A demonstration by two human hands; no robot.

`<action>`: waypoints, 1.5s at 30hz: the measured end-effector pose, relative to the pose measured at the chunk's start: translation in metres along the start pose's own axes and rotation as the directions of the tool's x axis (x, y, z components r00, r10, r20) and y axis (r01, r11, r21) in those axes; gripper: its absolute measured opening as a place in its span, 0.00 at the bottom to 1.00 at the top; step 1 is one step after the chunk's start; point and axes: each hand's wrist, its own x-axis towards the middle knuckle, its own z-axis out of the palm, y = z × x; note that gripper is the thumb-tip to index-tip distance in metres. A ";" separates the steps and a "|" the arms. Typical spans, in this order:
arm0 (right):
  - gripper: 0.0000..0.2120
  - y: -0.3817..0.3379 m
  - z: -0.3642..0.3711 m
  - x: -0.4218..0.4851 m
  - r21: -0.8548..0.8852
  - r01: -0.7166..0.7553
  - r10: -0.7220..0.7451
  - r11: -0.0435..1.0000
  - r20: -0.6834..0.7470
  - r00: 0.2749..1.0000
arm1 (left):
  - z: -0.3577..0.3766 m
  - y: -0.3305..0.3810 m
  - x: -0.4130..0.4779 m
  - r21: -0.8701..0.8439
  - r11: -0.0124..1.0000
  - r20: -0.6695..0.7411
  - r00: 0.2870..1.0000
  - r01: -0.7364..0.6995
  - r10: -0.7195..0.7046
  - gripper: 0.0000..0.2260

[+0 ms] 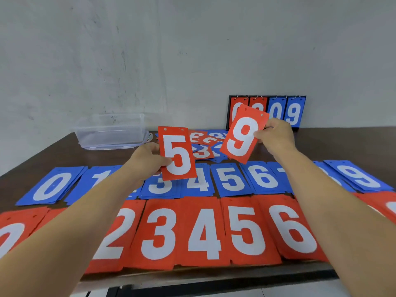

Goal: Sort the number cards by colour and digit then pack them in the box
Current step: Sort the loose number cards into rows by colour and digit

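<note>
Although the arms hide some piles, seven blue piles read 0, 1, 3, 4, 5, 6 and 9 in the far row. Six red piles read 0, 2, 3, 4, 5 and 6 in the near row. One loose heap lies behind them, with one clear box to its left and one four-panel scoreboard to its right. All sit on a dark brown table against a grey wall. The left hand pinches a red 5 card and the right hand pinches a red 9 card, both raised, apart.
</note>
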 end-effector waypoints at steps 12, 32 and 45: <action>0.07 0.028 -0.089 -0.077 0.048 -0.038 0.041 0.998 -0.071 0.997 | 0.061 0.011 -0.107 -0.050 0.995 0.078 0.994 0.086 -0.081 0.13; 0.15 0.093 -0.193 -0.107 0.077 -0.111 0.102 0.991 0.117 0.988 | 0.152 0.016 -0.148 0.624 0.775 -0.129 0.991 0.098 -0.022 0.22; 0.12 0.157 -0.269 -0.069 0.100 -0.218 0.201 0.971 0.158 0.967 | 0.204 0.044 -0.148 0.755 0.634 -0.252 0.967 0.170 0.041 0.22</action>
